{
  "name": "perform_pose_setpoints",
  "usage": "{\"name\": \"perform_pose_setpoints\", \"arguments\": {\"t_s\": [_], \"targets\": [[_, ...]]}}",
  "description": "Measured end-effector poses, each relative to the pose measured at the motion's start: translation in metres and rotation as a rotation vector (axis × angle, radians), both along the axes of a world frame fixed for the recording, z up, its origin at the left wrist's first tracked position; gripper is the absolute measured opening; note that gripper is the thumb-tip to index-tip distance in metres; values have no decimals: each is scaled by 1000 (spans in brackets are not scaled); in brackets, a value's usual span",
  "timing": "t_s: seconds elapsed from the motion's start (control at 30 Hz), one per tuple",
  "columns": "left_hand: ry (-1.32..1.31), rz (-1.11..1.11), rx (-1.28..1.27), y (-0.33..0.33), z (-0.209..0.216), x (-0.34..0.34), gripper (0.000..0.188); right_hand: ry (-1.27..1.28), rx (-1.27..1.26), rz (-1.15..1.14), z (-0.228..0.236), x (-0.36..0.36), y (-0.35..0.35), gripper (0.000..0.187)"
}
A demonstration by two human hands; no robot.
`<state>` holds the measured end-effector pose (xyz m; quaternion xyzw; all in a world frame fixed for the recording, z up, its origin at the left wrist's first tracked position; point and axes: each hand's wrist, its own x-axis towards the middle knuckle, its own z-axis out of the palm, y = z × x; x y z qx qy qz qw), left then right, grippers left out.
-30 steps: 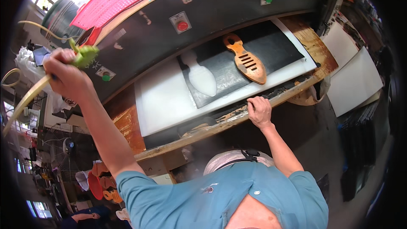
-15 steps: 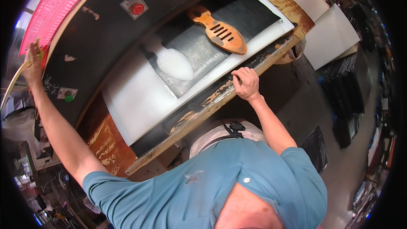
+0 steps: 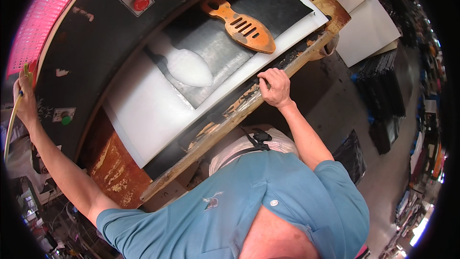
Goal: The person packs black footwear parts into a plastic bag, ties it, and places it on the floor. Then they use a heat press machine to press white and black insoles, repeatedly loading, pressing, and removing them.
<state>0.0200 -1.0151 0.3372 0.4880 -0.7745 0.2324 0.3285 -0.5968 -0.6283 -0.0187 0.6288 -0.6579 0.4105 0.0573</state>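
Observation:
My left hand (image 3: 26,97) is stretched out at the far left, its fingers closed around a thin yellow-green hose (image 3: 9,132) that hangs down below it. What sits at the hose's upper end is partly hidden. My right hand (image 3: 276,87) rests with curled fingers at the front wooden edge (image 3: 211,136) of the bench; anything inside its grip is hidden. Beyond it, an orange paddle-shaped cutting die (image 3: 248,31) with several slots and a ring-like end lies on a black sheet (image 3: 275,1). A matching cut-out (image 3: 190,68) in the sheet shows the white board (image 3: 139,115) underneath.
A dark machine panel (image 3: 98,38) spans the back, bearing a red button (image 3: 141,3) and a green button (image 3: 66,120). At the upper left is a pink perforated basket (image 3: 45,14). White sheets (image 3: 366,31) and stacked black sheets (image 3: 378,88) stand on the right.
The whole view has shifted slightly. My left hand stays on the hose and sits a little lower in the picture; my right hand stays at the bench edge. The die and sheet lie as before.

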Motion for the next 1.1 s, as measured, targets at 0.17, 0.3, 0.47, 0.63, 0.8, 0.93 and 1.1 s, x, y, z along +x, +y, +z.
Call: {"name": "perform_pose_setpoints", "arguments": {"t_s": [0.17,0.3,0.47,0.63,0.8,0.93,1.1], "targets": [[174,-8,-197,70,-18,-25,37,-14,-30,28,1,1,0,8],[365,-77,-329,129,-21,-59,39,12,3,45,3,2,-1,9],[434,148,-388,159,10,-30,40,33,18,47,4,4,-2,9],[333,403,-177,120,1,64,47,31,-1,51,5,6,-4,9],[483,335,158,40,-15,162,55,-2,-18,36,6,6,-3,7],[527,138,477,-19,-13,196,75,9,15,0,7,5,-3,8],[380,149,368,-14,-14,178,88,14,25,-14,7,4,-1,9]]}}
